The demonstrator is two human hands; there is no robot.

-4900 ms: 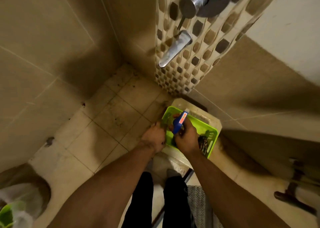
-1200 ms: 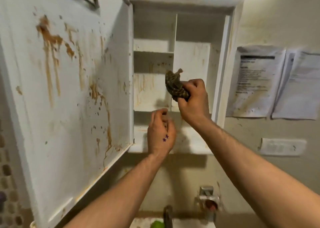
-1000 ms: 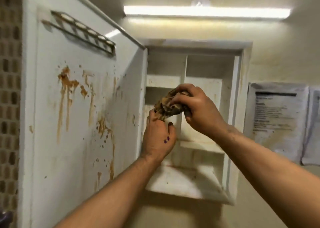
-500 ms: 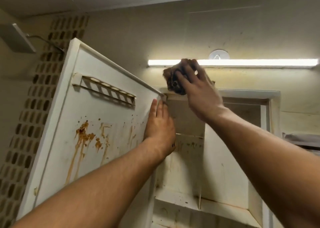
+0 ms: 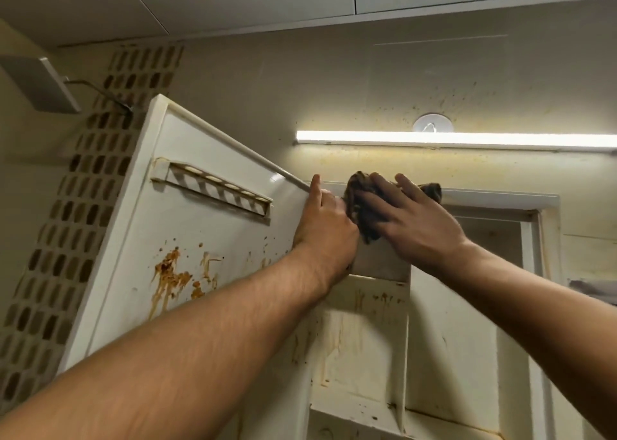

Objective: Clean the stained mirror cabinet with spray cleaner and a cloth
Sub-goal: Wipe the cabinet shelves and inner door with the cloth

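Door: white door (image 5: 200, 239), swung open to the left, with orange-brown splashes and drips on its inner face and a slotted rack (image 5: 213, 189) near its top.
Left grip: left grip (image 5: 325, 229) holds the door's top right corner, fingers hooked over the edge and one finger straight up.
Cloth: dark mottled brown cloth (image 5: 359, 202), bunched on the cabinet's top front edge. It touches the left grip and lies mostly under the right one.
Right grip: right grip (image 5: 410, 222) has its fingers spread and straight, pressing flat on the cloth.
Cabinet: white cabinet (image 5: 450, 339) with shelves inside, streaked with brown drips.
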